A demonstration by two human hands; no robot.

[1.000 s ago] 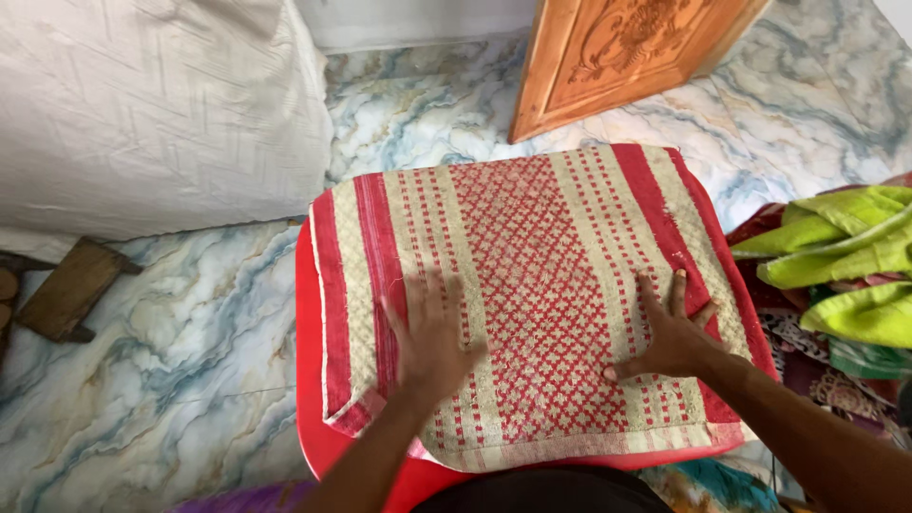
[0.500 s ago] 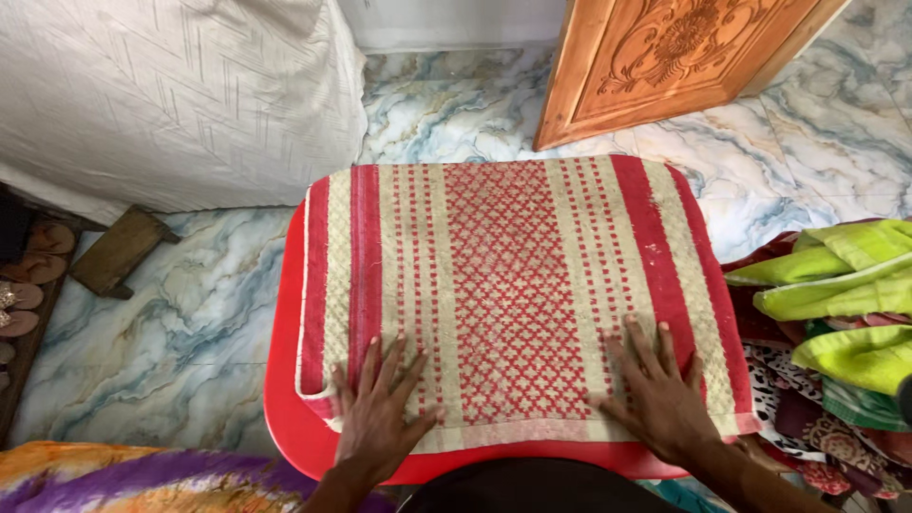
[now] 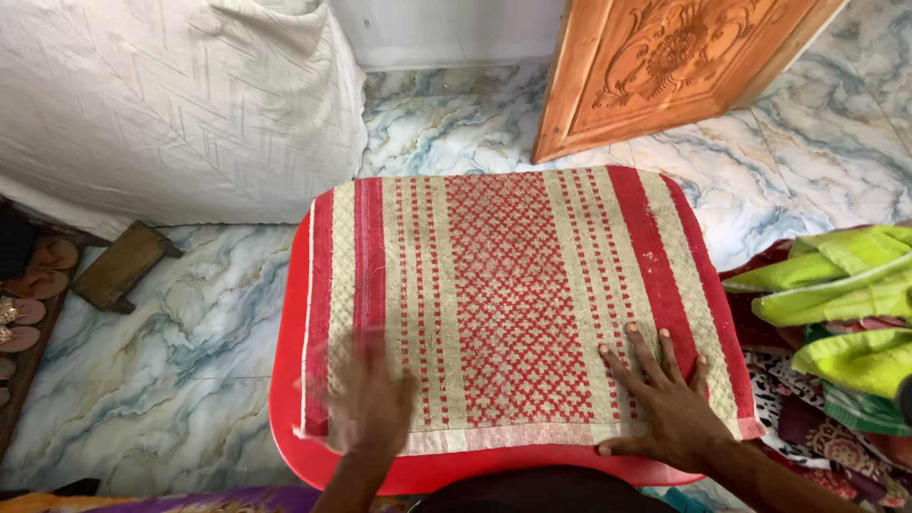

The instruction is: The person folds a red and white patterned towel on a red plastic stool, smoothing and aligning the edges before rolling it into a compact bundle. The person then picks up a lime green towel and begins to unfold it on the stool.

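A red and beige patterned towel [image 3: 513, 285] lies folded flat on a red plastic stool [image 3: 287, 399], covering nearly its whole top. My left hand [image 3: 370, 404] rests on the towel's near left part, blurred by motion, fingers apart. Over on the near right part, my right hand [image 3: 665, 394] lies flat with its fingers spread. Neither hand holds anything.
A white cloth-covered bed [image 3: 161, 104] stands at the back left. A carved wooden door [image 3: 665, 66] leans at the back right. Green and patterned clothes [image 3: 836, 304] lie heaped at the right. Sandals [image 3: 33, 285] and a wooden block [image 3: 119, 266] sit on the marble floor [image 3: 171, 380] at the left.
Both hands have slid toward the near edge of the towel, flattening it. The view has shifted, so the stool sits lower and more centred.
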